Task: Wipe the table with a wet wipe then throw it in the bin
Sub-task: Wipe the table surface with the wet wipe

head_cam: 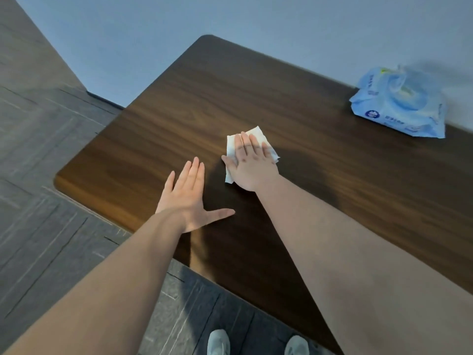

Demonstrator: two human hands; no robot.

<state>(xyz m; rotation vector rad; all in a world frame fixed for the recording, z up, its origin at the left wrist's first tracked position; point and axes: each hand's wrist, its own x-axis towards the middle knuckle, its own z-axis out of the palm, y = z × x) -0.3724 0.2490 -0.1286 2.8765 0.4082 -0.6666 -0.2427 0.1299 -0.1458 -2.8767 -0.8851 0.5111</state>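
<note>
Shoes [218,342] show at the bottom of the view, so we stand at the near edge of the dark wooden table [332,201] with both arms reaching over it. Our left hand [188,198] lies flat on the wood, fingers spread, holding nothing and only bracing us. A little farther in, our right hand [252,162] presses flat, fingers extended, on the white wet wipe [256,135], pinning it to the tabletop rather than closing round it. Beyond, near the far right edge by the wall, sits the blue wet wipe pack [399,103]. We judge the wiping to be under way: how much of the surface is done we cannot tell. Binning the wipe remains, and no bin is in view.
</note>
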